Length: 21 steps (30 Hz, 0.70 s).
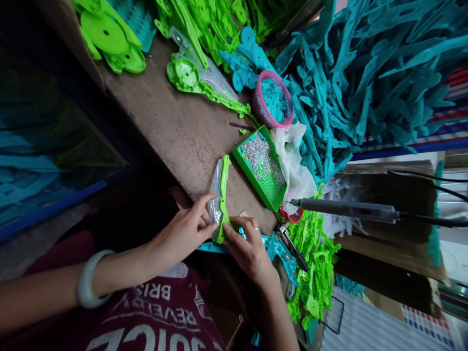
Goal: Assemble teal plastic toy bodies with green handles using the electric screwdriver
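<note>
My left hand (193, 222) pinches a clear plastic piece (215, 195) between thumb and fingers. That piece lies along the left side of a narrow bright green part (224, 195), which stands lengthwise over the near edge of the brown table (175, 131). My right hand (248, 246), with a ring on one finger, has its fingertips on the lower end of the green part. Under and beside my hands lies a blue translucent part (280, 251), partly hidden by my right hand.
A green tray (252, 180) of small metal pieces sits beyond my hands, beside a pink basket (259, 100) of blue bits. A grey powered screwdriver (343, 208) hangs at right. Blue parts (329, 97) and green parts (314, 273) are heaped around.
</note>
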### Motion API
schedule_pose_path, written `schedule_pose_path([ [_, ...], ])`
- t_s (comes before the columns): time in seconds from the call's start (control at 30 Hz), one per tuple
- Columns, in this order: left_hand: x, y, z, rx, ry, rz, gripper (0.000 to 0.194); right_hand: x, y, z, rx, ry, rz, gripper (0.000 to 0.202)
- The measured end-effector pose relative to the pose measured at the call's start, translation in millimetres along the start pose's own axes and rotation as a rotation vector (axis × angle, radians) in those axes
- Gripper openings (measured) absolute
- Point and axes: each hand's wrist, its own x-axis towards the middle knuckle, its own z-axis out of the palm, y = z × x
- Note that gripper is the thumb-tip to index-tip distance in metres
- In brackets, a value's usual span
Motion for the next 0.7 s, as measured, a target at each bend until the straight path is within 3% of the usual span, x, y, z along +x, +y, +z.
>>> schedule_pose_path([
  [0.33,1.7,0.9,-5.3,-0.043,-0.057,-0.039,0.056,-5.0,12.0,5.8,-0.013,0.044,-0.096,0.037],
  [0.53,-1.8,1.1,-3.8,0.012,-0.037,-0.013,0.057,-5.6,9.2,9.8,-0.004,0.061,-0.06,0.034],
  [0.63,-4.8,2.6,-10.8,0.249,-0.076,0.141,0.045,-6.9,7.5,13.5,-0.014,0.088,-0.067,0.034],
  [0.7,-2.2,3.8,-20.2,0.54,-0.121,0.416,0.036,-8.7,8.7,16.7,-0.003,0.118,-0.078,0.036],
])
